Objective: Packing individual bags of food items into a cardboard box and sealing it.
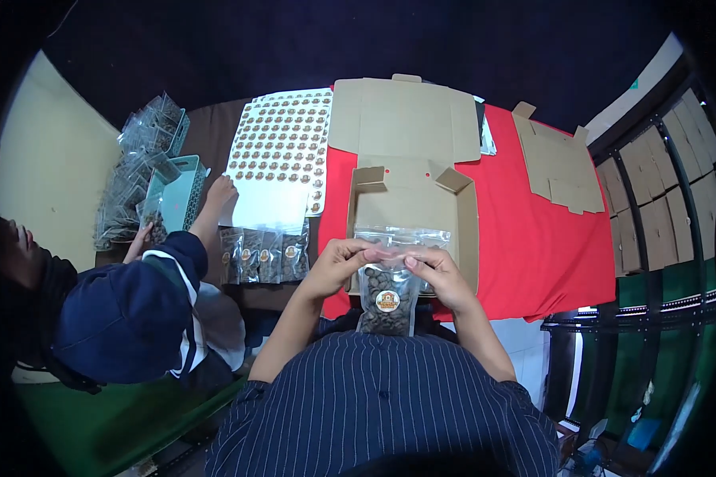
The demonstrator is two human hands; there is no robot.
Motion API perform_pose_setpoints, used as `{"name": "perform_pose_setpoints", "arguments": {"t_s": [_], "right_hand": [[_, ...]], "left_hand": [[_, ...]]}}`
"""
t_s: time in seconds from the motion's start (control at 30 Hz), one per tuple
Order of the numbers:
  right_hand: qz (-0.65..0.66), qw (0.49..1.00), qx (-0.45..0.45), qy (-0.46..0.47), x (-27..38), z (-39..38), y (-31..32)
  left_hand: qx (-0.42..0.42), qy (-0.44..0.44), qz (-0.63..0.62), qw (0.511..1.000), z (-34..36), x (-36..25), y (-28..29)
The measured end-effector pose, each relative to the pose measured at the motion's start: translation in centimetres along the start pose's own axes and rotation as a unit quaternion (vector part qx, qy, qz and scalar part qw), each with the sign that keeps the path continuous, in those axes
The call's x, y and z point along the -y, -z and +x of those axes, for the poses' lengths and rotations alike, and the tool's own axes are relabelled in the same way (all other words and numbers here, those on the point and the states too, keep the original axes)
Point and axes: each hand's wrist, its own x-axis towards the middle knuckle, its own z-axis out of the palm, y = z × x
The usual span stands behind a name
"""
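Observation:
Both my hands pinch the upper part of a clear plastic pouch (391, 280), which hangs upright in front of my chest. Small dark brown pieces fill its lower part, and a round label sits on its front. My left hand (340, 265) grips the pouch's left side near the top, thumb pointing inward. On the other side my right hand (441, 274) holds it the same way. Just beyond the pouch stands an open cardboard box (414, 195), its lid folded back; the pouch covers part of its near wall.
Left of the box lie sticker sheets (278, 135) and a row of labelled pouches (264, 256). A co-worker (127, 310) reaches towards the sheets beside a light green basket (184, 191). Flattened cardboard (555, 163) rests on the red cloth (525, 262) at right.

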Motion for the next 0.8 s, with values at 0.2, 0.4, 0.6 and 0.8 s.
{"name": "perform_pose_setpoints", "arguments": {"t_s": [0.2, 0.4, 0.6, 0.8], "right_hand": [[0.054, 0.996, -0.045, -0.049, -0.3, -1.4, -1.5], [-0.237, 0.935, -0.230, 0.127, -0.8, -0.7, -4.2], [-0.291, 0.914, -0.202, 0.196, -0.6, -0.1, -5.8], [-0.196, 0.949, -0.206, 0.133, -2.0, 1.4, -3.1]], "left_hand": [[0.042, -0.018, -0.006, 0.999, -0.8, 0.4, 0.4], [-0.160, -0.136, 0.091, 0.973, -1.5, 1.8, -2.3], [-0.114, -0.187, 0.174, 0.960, -2.2, 1.1, -3.9], [-0.189, -0.189, 0.226, 0.937, -1.4, 1.0, -4.0]]}}
